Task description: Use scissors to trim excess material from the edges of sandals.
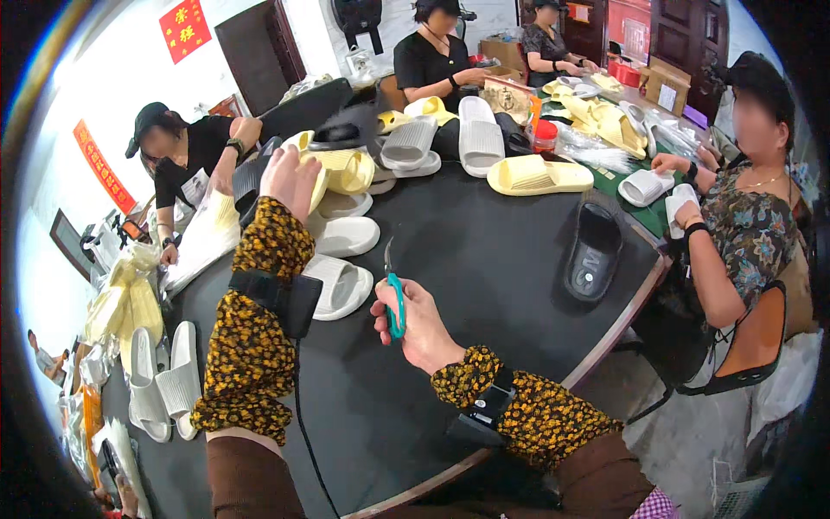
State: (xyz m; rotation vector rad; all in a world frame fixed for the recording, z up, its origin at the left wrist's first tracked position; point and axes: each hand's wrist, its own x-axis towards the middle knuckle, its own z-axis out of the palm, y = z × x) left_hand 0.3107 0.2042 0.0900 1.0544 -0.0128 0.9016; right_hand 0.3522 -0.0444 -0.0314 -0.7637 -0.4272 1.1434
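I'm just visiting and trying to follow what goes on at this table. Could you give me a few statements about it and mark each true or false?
1. The right hand holds small teal-handled snips. True.
2. The left hand rests flat on the bare table. False: it reaches out to the pile of slippers.
3. A black slipper lies alone near the table's right edge. True.
4. All the slippers are black. False: most are white or yellow.

right hand (413,322) gripping teal snips (394,298), left hand (290,179) reaching – yellow slipper (339,169)
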